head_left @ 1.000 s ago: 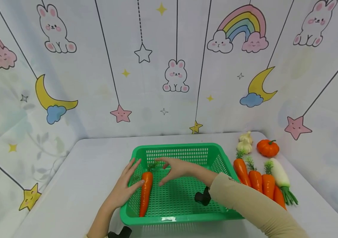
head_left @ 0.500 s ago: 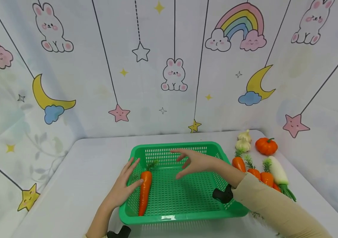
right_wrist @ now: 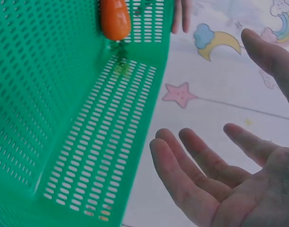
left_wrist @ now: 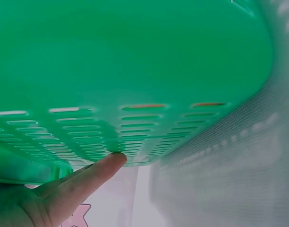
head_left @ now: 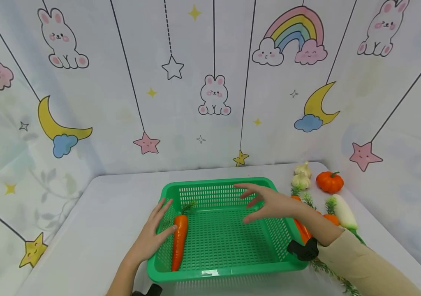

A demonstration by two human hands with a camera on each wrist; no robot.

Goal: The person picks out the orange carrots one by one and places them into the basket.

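Note:
One orange carrot (head_left: pixel 179 243) with a green top lies lengthwise along the left side inside a green perforated plastic basket (head_left: pixel 229 271). My left hand (head_left: pixel 150 237) rests at the basket's left rim, fingers extended and thumb reaching over toward the carrot. In the left wrist view, a straight finger (left_wrist: pixel 90 182) lies against the basket's slotted outer wall. My right hand (head_left: pixel 271 202) is over the right part of the basket, fingers spread and holding nothing. The right wrist view shows that same hand (right_wrist: pixel 229 184) with thumb and fingers well apart.
Right of the basket lie more carrots (head_left: pixel 302 228), partly hidden by my right arm, and a white radish (head_left: pixel 345 211). Behind them are garlic bulbs (head_left: pixel 301 181) and a small orange pumpkin (head_left: pixel 329 182). A patterned cloth (head_left: pixel 181 107) hangs behind the white table (head_left: pixel 121 213).
My right hand has moved rightward across the basket, away from the carrot, with its fingers staying spread. My left hand and the carrot have kept their places at the basket's left side.

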